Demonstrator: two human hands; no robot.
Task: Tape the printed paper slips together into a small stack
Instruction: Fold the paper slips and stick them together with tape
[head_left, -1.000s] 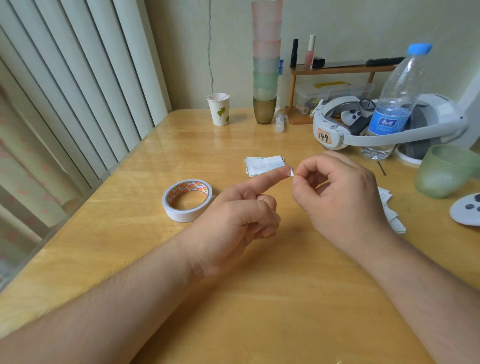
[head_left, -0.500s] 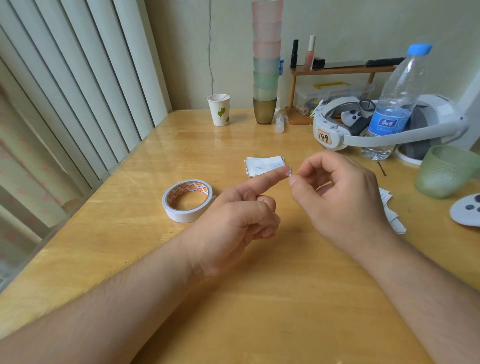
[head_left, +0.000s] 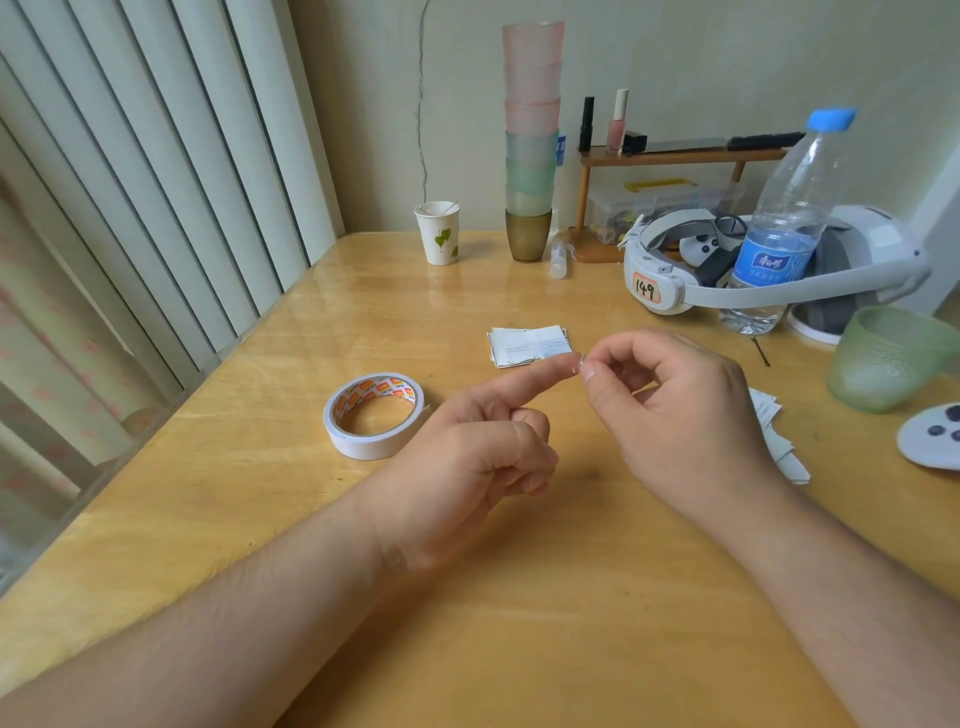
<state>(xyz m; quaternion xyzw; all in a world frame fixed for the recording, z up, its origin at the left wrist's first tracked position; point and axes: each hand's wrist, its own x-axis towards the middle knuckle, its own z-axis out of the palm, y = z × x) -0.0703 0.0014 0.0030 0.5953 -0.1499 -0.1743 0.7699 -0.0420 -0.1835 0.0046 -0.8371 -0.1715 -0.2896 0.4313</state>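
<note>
A small stack of printed paper slips (head_left: 524, 347) lies flat on the wooden table (head_left: 519, 649) just beyond my hands. More loose slips (head_left: 779, 449) lie partly hidden behind my right hand. A roll of white double-sided tape (head_left: 375, 415) sits to the left. My left hand (head_left: 467, 457) hovers with its index finger stretched out and the other fingers curled in. A tiny piece of tape (head_left: 579, 362) sticks to that fingertip. My right hand (head_left: 685, 415) pinches this piece between thumb and index finger.
At the right stand a green frosted cup (head_left: 893, 358), a water bottle (head_left: 779, 234), a white headset (head_left: 675, 280) and a white controller (head_left: 935, 436). A paper cup (head_left: 438, 233), a tower of stacked cups (head_left: 531, 140) and a small wooden shelf (head_left: 675, 156) line the back wall.
My right thumb and index finger have closed in on the tape piece at my left fingertip, covering most of it. My left hand has stayed put.
</note>
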